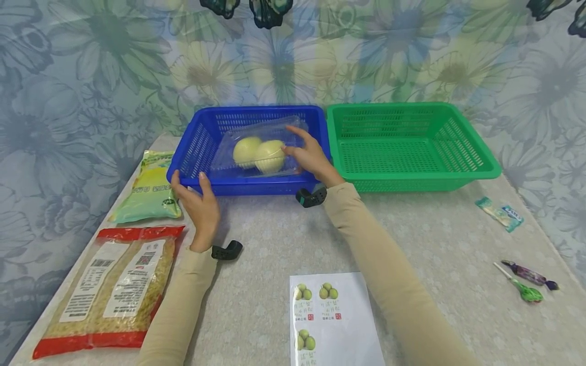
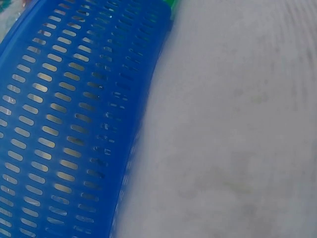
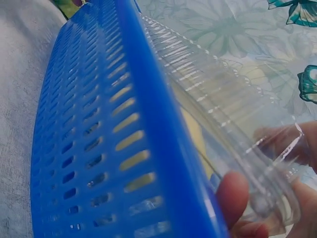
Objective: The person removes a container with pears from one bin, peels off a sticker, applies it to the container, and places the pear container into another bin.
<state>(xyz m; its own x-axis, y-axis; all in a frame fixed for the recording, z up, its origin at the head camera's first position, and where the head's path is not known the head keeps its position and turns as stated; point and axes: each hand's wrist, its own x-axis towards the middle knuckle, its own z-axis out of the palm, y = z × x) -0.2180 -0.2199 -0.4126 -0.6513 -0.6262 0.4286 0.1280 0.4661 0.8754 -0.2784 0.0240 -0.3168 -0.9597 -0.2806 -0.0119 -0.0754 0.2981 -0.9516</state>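
Note:
A clear plastic box (image 1: 224, 152) with two round, pale yellow-green fruits or vegetables (image 1: 270, 156) lies tilted in the blue basket (image 1: 247, 187). My right hand (image 1: 313, 157) grips the box at its right end. In the right wrist view, fingers (image 3: 233, 196) show on both sides of the box's edge (image 3: 237, 153), close to the basket's rim. At the basket's front left corner, my left hand (image 1: 199, 208) touches the rim with fairly straight, spread fingers. The left wrist view shows the basket's slotted wall (image 2: 64, 119) but no fingers.
Beside the blue basket stands a green basket (image 1: 403, 184). On the left lie a yellow-green bag (image 1: 153, 193) and a red-edged bag of grain (image 1: 114, 284). A sheet of fruit stickers (image 1: 339, 325) lies in front. Wrapped sweets (image 1: 499, 213) and a lollipop (image 1: 528, 292) lie at right.

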